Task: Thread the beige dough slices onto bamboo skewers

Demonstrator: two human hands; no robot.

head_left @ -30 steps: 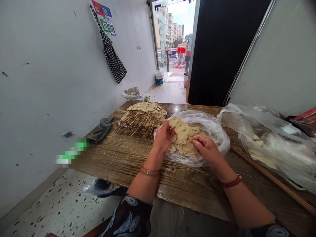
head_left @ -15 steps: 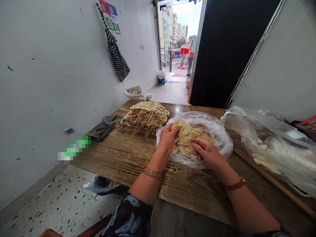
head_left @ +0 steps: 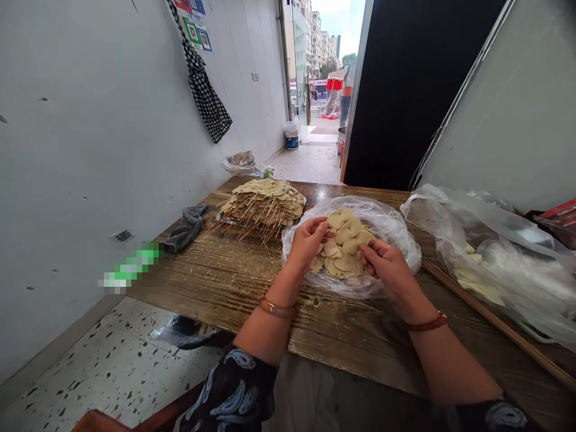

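Over an open clear plastic bag (head_left: 400,231), my left hand (head_left: 310,240) pinches thumb against forefinger at the left edge of some thin, round beige slices (head_left: 345,227) that overlap in a row. My right hand (head_left: 384,264) is closed, thumb and fingers gripping a slice (head_left: 360,239) at the right of that row. A stick through the row cannot be made out now. More loose slices (head_left: 333,264) lie in the bag below both hands. To the left stands a pile of skewered slices (head_left: 274,198), its thin wooden sticks (head_left: 252,219) pointing towards me.
A dark grey cloth (head_left: 186,229) lies at the left table edge. A bundle of long thin sticks (head_left: 490,321) rests on the right of the wooden table (head_left: 216,300), beside a large clear bag (head_left: 513,264) with pale contents. A checked apron (head_left: 207,96) hangs on the wall.
My right hand has moved up and now grips a slice rather than the thin stick. My left hand stays at the row's left side. The view has shifted slightly.
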